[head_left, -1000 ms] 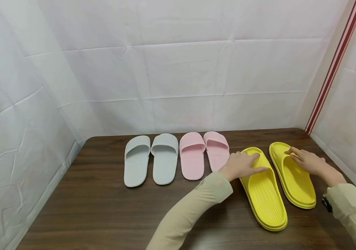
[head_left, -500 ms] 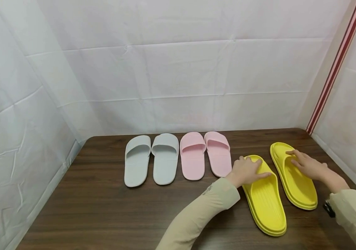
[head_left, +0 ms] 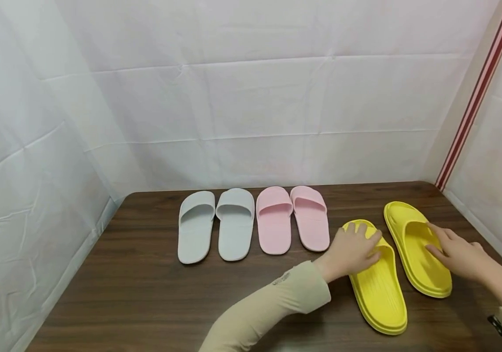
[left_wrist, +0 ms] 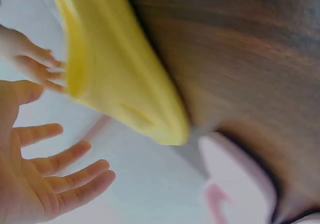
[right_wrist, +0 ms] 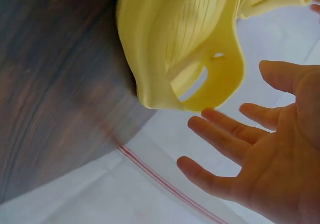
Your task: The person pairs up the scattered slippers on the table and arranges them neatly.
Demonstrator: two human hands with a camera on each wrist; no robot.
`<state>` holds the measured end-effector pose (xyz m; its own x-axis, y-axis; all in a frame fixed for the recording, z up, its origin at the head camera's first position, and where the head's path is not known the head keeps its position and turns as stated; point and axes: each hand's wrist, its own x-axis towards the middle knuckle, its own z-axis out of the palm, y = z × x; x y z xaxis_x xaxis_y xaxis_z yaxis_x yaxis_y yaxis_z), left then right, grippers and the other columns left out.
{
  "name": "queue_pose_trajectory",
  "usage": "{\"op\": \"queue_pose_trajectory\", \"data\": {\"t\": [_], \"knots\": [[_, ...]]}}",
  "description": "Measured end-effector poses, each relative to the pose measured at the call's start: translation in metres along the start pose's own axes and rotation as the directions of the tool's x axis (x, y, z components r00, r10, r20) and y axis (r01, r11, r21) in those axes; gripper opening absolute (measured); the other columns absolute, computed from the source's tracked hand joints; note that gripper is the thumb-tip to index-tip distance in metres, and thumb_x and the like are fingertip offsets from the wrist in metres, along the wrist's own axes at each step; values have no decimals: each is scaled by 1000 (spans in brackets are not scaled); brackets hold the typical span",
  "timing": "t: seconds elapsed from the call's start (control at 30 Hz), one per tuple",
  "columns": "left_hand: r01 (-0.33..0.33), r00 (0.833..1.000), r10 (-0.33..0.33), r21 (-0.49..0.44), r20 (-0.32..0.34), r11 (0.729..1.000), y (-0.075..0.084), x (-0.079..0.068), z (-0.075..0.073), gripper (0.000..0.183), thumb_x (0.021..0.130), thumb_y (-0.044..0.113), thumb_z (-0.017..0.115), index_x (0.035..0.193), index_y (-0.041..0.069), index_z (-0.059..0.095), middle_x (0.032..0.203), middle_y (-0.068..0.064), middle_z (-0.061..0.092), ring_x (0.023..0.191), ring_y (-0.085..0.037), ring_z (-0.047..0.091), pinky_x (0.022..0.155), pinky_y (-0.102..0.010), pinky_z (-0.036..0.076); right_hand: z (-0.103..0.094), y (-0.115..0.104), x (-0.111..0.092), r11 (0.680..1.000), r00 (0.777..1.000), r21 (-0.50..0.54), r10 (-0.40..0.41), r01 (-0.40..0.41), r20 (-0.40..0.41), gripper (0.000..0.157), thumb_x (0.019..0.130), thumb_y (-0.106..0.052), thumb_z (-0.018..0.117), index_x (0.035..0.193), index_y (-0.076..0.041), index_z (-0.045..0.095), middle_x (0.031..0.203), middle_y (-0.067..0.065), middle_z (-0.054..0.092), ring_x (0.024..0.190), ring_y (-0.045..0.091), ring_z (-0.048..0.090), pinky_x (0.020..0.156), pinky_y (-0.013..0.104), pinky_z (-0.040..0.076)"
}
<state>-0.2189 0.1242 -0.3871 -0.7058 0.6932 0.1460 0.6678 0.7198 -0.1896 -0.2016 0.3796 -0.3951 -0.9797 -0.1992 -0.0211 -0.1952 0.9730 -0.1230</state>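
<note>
Two yellow slippers lie at the right of the table, toes pointing away from me. Over the toe of the left yellow slipper (head_left: 380, 298) is my left hand (head_left: 352, 250), its fingers spread. The left wrist view shows that hand (left_wrist: 42, 184) with a gap to the slipper (left_wrist: 120, 69). My right hand (head_left: 458, 252) is at the right side of the right yellow slipper (head_left: 402, 215), overlapping its foot opening in the head view. From the right wrist, its spread fingers (right_wrist: 220, 139) appear close to the strap edge, gripping nothing.
Left of the yellow pair, two pink slippers (head_left: 274, 234) and two pale grey slippers (head_left: 236, 239) form a row near the back edge. Under them is a dark wooden table (head_left: 158, 303). White sheeting (head_left: 251, 98) stands behind and at both sides.
The left yellow slipper has shifted slightly toward me. My right hand has drawn off the right slipper's strap, to the right and nearer me. My left hand's fingers have spread above the toe.
</note>
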Motion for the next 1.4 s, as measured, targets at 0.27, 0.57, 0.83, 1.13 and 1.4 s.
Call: {"op": "queue_pose_trajectory", "data": {"t": [0.27,0.57,0.83,1.13,1.4], "knots": [[-271,961,276,133,-26,953,25,-39,-15,37,89,54,37,120,36,46,109,11,50,92,-9,49,65,-23,41,9,-5,-30,990,996,-122,-81,75,-40,41,85,-27,59,116,-1,51,110,24,57,82,32,62,56,52,41],[-406,914,400,140,71,903,37,-54,4,51,81,72,27,113,38,48,98,13,52,80,-8,51,59,-24,38,34,-2,-57,973,979,-175,-172,151,-108,41,75,-25,70,110,-9,58,110,14,60,82,26,63,57,49,45],[-424,905,417,181,81,887,41,-58,14,51,81,71,30,116,38,47,98,13,53,81,-10,55,67,-28,39,43,-5,-64,970,981,-197,-164,141,-103,40,75,-31,68,112,-18,57,113,7,59,97,29,57,63,57,42],[-430,903,423,209,81,878,42,-60,15,48,84,67,29,118,37,46,99,11,53,80,-11,56,70,-30,40,49,-10,-65,965,961,-213,-196,153,-195,42,68,-23,74,108,-23,61,106,2,63,99,29,54,66,55,41],[-416,909,410,225,76,881,39,-57,19,48,84,66,29,120,37,45,99,10,53,81,-11,57,71,-30,43,53,-8,-65,953,938,-243,-240,179,-249,47,60,-16,77,104,-22,62,101,2,64,94,29,55,65,53,41]]}}
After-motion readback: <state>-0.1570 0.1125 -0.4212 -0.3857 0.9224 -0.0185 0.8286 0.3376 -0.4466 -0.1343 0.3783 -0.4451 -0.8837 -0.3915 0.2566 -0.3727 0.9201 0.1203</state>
